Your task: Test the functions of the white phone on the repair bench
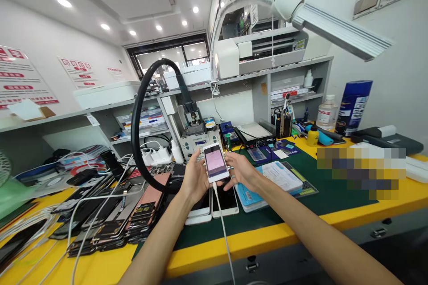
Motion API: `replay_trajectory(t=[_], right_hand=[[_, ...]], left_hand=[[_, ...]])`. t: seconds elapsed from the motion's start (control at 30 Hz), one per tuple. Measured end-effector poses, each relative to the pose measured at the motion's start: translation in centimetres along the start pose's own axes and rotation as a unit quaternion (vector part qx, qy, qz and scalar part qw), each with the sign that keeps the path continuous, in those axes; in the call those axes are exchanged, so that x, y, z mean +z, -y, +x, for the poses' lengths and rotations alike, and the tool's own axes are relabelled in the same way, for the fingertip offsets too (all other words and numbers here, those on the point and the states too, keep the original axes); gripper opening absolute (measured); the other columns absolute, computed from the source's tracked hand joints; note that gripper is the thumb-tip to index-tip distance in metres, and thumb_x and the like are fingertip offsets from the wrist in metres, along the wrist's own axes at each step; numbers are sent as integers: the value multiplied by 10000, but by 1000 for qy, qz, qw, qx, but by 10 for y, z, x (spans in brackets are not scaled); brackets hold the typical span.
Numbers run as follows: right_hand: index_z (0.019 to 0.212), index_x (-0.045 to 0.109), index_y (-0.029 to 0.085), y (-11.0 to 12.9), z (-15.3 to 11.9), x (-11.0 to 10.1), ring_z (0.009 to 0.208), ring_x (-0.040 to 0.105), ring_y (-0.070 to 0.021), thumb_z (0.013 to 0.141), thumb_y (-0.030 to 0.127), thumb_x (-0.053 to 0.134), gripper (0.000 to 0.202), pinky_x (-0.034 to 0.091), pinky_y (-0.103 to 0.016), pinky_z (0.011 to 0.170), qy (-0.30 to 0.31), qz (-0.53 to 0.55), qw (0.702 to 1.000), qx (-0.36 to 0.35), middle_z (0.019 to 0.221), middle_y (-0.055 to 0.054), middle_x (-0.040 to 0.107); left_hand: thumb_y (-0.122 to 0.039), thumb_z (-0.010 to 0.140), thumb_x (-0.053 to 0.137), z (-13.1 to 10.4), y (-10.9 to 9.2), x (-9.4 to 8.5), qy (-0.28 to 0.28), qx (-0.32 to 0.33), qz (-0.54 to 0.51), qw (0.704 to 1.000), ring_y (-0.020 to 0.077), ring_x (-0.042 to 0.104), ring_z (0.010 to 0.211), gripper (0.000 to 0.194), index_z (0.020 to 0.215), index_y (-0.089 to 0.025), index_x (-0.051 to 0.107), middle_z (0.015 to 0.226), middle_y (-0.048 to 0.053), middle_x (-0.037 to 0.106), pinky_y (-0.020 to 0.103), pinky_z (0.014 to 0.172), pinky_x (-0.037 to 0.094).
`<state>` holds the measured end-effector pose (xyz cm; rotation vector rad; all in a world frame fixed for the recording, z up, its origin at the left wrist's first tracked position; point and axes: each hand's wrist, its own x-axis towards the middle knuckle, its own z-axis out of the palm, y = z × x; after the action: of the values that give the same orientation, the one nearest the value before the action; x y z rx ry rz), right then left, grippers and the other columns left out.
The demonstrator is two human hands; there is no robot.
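Note:
A white phone [216, 162] with a lit pinkish screen is held upright over the bench, and a white cable [223, 227] runs down from its lower end. My left hand [195, 176] is wrapped round the phone's left side. At the phone's right edge is my right hand [241, 171], its fingers spread and partly behind the phone. Below them, white phones [225, 202] lie on the dark green mat [267, 227]. Right of these sits a blue and white stack of packs [270, 185].
Stacked phone parts [143, 218] and loose cables cover the left side. A thick black hose [135, 129] arches beside my left hand. A lamp [341, 26] hangs above right. Bottles, including a blue spray can [354, 107], stand at the back right.

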<state>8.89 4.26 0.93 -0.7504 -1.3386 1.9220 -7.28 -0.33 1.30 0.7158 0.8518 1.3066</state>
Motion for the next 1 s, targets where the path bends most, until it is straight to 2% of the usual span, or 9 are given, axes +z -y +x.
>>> replay_trajectory(t=[0.1,0.27,0.5,0.63,0.83,1.0], right_hand=[[979,620,145,-2,3,-2,709,659,-218,925,371,459,282,603,-368,454,-17,3,1000,-5,1001,-123,639],[949,608,151,-10,9,-3,611,651,-193,833,207,556,138,593,-342,426,-56,-23,998,-30,837,-81,649],[966,613,164,-11,11,-4,508,627,-167,830,190,547,153,581,-333,416,-73,-32,996,-44,751,-47,656],[1023,611,168,-11,10,-4,548,650,-182,873,253,535,188,587,-339,448,-56,-27,997,-45,803,-66,683],[1212,533,181,-6,4,-4,488,619,-161,910,305,505,328,605,-381,514,53,46,997,-26,858,-73,711],[1256,500,190,-7,4,-2,490,632,-177,910,277,493,356,606,-385,496,51,35,998,-25,798,-57,707]], left_hand=[[-560,927,494,1,-2,-5,37,-21,-35,998,271,697,809,527,1258,-151,519,1012,141,671,375,588,583],[-558,922,510,2,-4,-8,84,-39,-88,992,305,688,917,515,1278,-185,509,1126,153,652,448,693,586],[-577,897,536,-4,-7,-6,117,-54,-121,984,343,664,995,535,1270,-193,517,1184,170,623,509,765,557],[-571,891,544,-6,-8,-3,111,-51,-122,985,342,664,989,523,1262,-203,528,1175,159,621,506,759,554],[-568,885,552,-8,-7,-4,121,-35,-116,985,325,676,926,510,1247,-210,552,1132,148,638,473,720,557],[-522,905,535,-7,-5,-3,129,-27,-116,984,295,684,855,472,1255,-204,554,1067,133,657,432,686,555]])
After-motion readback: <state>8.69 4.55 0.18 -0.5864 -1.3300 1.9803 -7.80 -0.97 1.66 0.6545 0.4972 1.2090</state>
